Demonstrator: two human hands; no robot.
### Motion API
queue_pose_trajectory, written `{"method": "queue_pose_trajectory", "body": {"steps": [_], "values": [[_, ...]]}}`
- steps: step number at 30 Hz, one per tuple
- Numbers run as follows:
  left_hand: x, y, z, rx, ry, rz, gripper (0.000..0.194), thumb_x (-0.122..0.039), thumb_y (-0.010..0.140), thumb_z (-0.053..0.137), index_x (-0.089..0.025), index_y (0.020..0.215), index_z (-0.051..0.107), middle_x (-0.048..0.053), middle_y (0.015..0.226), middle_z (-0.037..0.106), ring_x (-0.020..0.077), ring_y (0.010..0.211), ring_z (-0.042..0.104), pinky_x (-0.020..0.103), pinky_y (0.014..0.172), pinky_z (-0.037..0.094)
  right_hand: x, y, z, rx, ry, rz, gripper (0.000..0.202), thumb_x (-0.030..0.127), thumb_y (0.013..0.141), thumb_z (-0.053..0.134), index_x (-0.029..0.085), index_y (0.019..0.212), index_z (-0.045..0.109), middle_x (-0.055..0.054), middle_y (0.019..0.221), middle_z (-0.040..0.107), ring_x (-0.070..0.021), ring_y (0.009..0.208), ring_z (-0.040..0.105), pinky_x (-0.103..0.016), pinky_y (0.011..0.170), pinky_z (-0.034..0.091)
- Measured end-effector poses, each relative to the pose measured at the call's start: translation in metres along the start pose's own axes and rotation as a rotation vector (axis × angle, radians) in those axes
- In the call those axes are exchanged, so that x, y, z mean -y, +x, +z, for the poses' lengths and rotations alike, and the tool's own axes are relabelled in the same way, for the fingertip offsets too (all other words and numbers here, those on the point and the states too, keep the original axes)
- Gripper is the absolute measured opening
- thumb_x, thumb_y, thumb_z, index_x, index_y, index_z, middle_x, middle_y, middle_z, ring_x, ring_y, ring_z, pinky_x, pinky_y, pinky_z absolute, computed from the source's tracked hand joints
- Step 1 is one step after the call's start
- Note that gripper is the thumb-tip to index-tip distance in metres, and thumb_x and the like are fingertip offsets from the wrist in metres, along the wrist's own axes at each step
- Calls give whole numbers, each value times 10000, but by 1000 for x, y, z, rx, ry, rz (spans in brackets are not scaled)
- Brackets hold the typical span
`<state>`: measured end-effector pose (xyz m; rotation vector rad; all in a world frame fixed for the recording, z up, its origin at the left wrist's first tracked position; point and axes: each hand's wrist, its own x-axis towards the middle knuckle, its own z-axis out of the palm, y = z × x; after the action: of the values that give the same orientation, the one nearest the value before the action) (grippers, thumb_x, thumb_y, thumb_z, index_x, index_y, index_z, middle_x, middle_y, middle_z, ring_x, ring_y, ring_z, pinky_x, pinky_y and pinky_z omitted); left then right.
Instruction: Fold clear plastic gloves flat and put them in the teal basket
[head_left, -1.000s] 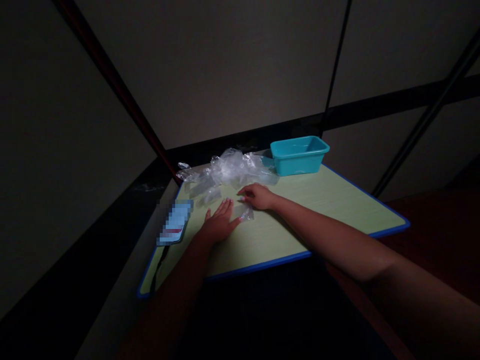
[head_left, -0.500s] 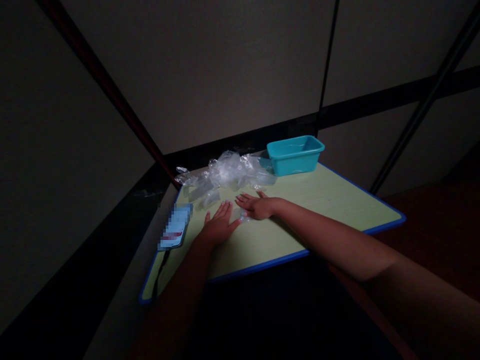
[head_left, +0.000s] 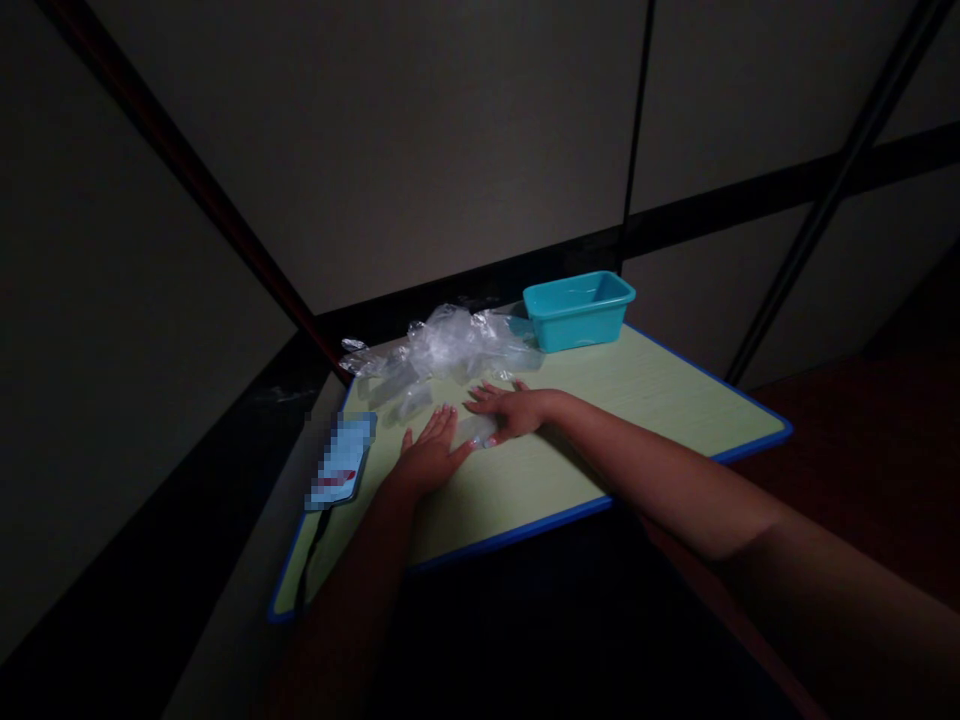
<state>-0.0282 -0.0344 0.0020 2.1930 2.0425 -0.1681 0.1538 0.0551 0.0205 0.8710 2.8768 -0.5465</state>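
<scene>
My left hand (head_left: 429, 456) lies palm down on the table with its fingers stretched out. To its right, my right hand (head_left: 511, 410) also rests palm down, fingers spread. Between them a small clear plastic bag (head_left: 477, 430) lies flat, partly covered by both hands. Beyond the hands is a heap of crumpled clear plastic bags (head_left: 454, 345), with a smaller folded piece (head_left: 412, 402) at its near side.
A turquoise plastic basin (head_left: 579, 325) stands at the table's back right. A phone (head_left: 341, 465) with a blurred screen lies at the left edge, a dark cord below it. The pale table (head_left: 637, 420) has a blue rim and stands against a panelled wall.
My hands have drawn slightly apart at the thumbs, so more of the small plastic bag shows between them. The whole view has shifted a little, moving the scene leftward.
</scene>
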Motion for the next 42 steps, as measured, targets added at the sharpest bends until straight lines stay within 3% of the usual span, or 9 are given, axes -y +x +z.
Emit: {"method": "queue_pose_trajectory", "body": {"steps": [3, 10, 18, 26, 38, 42], "values": [[0, 0, 1, -15, 20, 0, 703, -576, 883, 184, -186, 1464, 117, 72, 1527, 45, 230, 1404, 38, 549, 1079, 127, -3, -1, -3, 8, 14, 3, 855, 412, 736, 663, 268, 1442, 204, -104, 1522, 67, -331, 1381, -6, -644, 1025, 51], [3, 3, 4, -24, 17, 9, 726, -596, 877, 178, -180, 1466, 93, 75, 1528, 39, 226, 1405, 45, 548, 1077, 135, 6, 3, 8, -102, -28, -18, 638, 369, 871, 486, 249, 1442, 228, -105, 1514, 135, -304, 1385, 86, -654, 1026, 52], [2, 1, 1, -13, 41, 4, 712, -580, 882, 189, -181, 1465, 107, 80, 1527, 54, 233, 1403, 43, 536, 1074, 158, -4, 0, 0, 30, -18, 22, 766, 360, 794, 600, 288, 1445, 201, -100, 1525, 37, -320, 1384, 32, -640, 1028, 70], [3, 2, 3, -18, 33, 9, 723, -591, 880, 196, -184, 1467, 86, 92, 1525, 43, 245, 1402, 46, 537, 1067, 162, 2, 4, 7, -120, 19, 94, 721, 437, 861, 468, 243, 1464, 123, -101, 1526, 31, -304, 1388, -7, -643, 1031, 42], [6, 5, 7, -28, 14, -1, 760, -616, 864, 197, -178, 1470, 60, 73, 1528, 24, 238, 1404, 47, 550, 1076, 134, -6, 14, 12, -121, -40, 251, 604, 348, 911, 336, 204, 1464, 141, -89, 1528, 34, -250, 1398, 17, -627, 1038, 102], [4, 5, 5, -20, 1, -8, 750, -600, 868, 204, -170, 1468, 72, 76, 1526, 19, 231, 1405, 48, 560, 1077, 116, -2, 14, 14, -179, -8, 208, 636, 468, 902, 326, 204, 1460, 175, -92, 1527, 83, -261, 1397, 35, -615, 1047, 86]]}}
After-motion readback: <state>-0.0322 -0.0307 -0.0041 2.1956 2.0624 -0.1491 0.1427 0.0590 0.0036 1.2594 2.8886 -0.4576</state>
